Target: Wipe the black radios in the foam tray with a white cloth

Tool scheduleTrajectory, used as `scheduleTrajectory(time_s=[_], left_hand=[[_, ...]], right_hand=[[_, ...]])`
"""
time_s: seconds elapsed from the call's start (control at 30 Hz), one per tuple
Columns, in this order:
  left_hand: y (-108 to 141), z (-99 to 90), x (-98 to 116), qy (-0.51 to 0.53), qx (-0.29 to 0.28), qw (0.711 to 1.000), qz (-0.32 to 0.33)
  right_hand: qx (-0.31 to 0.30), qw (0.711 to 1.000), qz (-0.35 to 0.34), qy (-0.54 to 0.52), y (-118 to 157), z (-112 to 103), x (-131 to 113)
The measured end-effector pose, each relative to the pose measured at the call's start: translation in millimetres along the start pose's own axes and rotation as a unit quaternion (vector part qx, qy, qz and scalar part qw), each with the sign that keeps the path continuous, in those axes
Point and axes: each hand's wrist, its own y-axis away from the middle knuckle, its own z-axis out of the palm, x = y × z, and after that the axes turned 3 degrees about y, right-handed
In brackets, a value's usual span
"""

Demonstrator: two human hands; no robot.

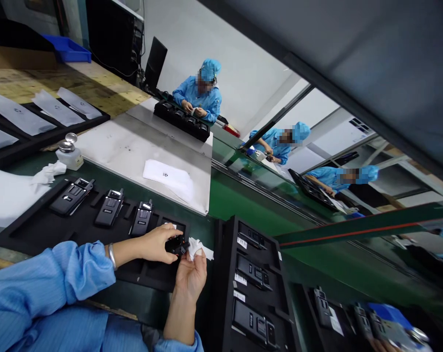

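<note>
My left hand (157, 244), with a silver bangle at the wrist, grips a small black walkie-talkie (176, 244) over the black foam tray (85, 232). Its fingers hide part of the radio. Close beside it, my right hand (192, 276) pinches a crumpled white wipe (195, 247) against or right by the radio's end; whether they touch I cannot tell. In the same tray lie three more radios: one on the left (72, 196), a middle radio (109, 208) and one nearest my left hand (141, 218).
A second foam tray (231, 288) with radios stands to the right. On the left are a pump bottle (70, 154), another crumpled wipe (49, 173) and a tray of white sleeves (21, 112). More sleeves (166, 176) lie on the white board (115, 142). Co-workers (203, 93) sit beyond.
</note>
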Motion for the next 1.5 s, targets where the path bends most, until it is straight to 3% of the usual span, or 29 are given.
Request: scheduleTrajectory(time_s=[0.1,0.2,0.33,0.4,0.5,0.6,0.67,0.8,0.9,0.97,1.07,1.13,1.3,1.5], left_hand=[[7,-3.9,4,0.034,0.017,0.999,0.021],[18,-4.8,9,0.037,0.028,0.994,0.098],[33,-3.1,6,0.011,0.046,0.986,0.159],[38,-2.2,0,0.000,0.045,0.985,0.164],[41,-0.5,-7,-0.006,0.044,0.983,0.176],[42,1.9,-11,-0.012,0.044,0.980,0.191],[42,3.1,-12,-0.015,0.032,0.981,0.193],[42,2.6,-10,-0.006,0.014,0.977,0.213],[42,-1.5,-7,-0.001,0.021,0.976,0.216],[43,-5.4,-6,-0.004,0.025,0.977,0.211],[46,-9.7,-5,-0.013,0.028,0.977,0.213],[47,-10.5,-5,-0.014,0.025,0.976,0.216],[45,-8.4,-7,-0.025,0.045,0.973,0.224],[43,-7.9,-5,-0.011,0.019,0.975,0.223]], right_hand=[[-0.017,1.000,0.002,-0.001,9,11,-13],[-0.029,0.999,-0.013,-0.003,14,16,-32],[0.008,0.991,-0.116,0.061,13,14,-60],[-0.009,0.974,-0.186,0.127,14,14,-69],[-0.129,0.922,-0.261,0.256,21,21,-77],[-0.271,0.831,-0.259,0.410,28,34,-86],[-0.325,0.775,-0.252,0.480,30,41,-94],[-0.366,0.707,-0.277,0.538,25,39,-110],[-0.344,0.680,-0.294,0.577,16,25,-115],[-0.289,0.691,-0.300,0.591,10,14,-116],[-0.224,0.777,-0.279,0.517,8,9,-114],[-0.229,0.819,-0.264,0.455,12,16,-113],[-0.331,0.801,-0.183,0.464,24,43,-104],[-0.338,0.852,-0.050,0.397,21,44,-92]])
